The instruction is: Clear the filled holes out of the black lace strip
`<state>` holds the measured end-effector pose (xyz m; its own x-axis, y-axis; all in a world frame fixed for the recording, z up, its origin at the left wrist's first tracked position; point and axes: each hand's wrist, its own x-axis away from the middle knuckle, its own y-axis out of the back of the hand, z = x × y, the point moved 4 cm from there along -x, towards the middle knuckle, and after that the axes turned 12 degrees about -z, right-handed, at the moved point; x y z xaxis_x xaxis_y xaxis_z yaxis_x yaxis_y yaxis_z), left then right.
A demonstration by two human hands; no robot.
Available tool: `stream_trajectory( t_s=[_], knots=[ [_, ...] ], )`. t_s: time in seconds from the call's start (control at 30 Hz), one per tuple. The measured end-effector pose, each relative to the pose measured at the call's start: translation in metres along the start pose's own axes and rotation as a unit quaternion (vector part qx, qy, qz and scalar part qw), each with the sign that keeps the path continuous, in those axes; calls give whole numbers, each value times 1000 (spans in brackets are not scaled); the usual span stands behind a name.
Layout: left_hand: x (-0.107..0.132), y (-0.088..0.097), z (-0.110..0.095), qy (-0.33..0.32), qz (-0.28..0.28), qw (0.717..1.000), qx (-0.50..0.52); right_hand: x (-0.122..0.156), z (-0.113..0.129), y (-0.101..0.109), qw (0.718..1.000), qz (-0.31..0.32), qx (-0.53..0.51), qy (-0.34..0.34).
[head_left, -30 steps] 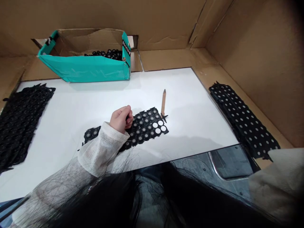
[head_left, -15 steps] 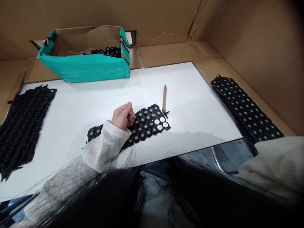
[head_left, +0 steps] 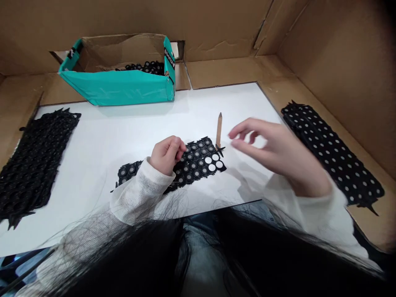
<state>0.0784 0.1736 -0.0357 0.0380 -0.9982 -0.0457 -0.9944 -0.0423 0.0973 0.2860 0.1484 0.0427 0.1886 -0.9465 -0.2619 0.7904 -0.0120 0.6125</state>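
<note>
A black sheet of round parts (head_left: 198, 161) lies in the middle of the white board (head_left: 130, 128); three cells at its right end are punched out and show white. My left hand (head_left: 167, 153) rests on the sheet in a loose fist, pressing it down. My right hand (head_left: 272, 148) hovers to the right of the sheet, blurred by motion, fingers spread and holding nothing. A brown pointed stick (head_left: 219, 128) lies just beyond the sheet's right end, close to my right fingertips.
A teal-sided cardboard box (head_left: 123, 84) with black rings inside stands at the back. A stack of black sheets (head_left: 34, 156) lies at the left, a stack of punched sheets (head_left: 331, 152) at the right. Cardboard walls surround the board. My dark hair hangs at the bottom.
My right hand has come into view from the lower right and moved toward the stick and the sheet's right end. My left hand stays on the sheet.
</note>
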Motion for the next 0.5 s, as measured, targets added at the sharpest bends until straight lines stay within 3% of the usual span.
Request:
stream_trajectory(
  t_s=[0.07,0.13,0.2,0.3,0.5],
  knots=[
    [4,-2,-2,-55,27,997,-38,-12,-9,-16,991,25,124,39],
    [6,-3,-1,-89,37,993,-69,-25,-21,-37,964,62,243,83],
    [6,-2,1,-109,30,989,-98,-34,-33,-55,943,98,299,105],
    [4,2,2,-123,4,981,-148,-39,-41,-69,936,114,313,116],
    [7,1,-7,-168,9,958,-233,-35,-37,-72,962,107,234,91]
  ],
)
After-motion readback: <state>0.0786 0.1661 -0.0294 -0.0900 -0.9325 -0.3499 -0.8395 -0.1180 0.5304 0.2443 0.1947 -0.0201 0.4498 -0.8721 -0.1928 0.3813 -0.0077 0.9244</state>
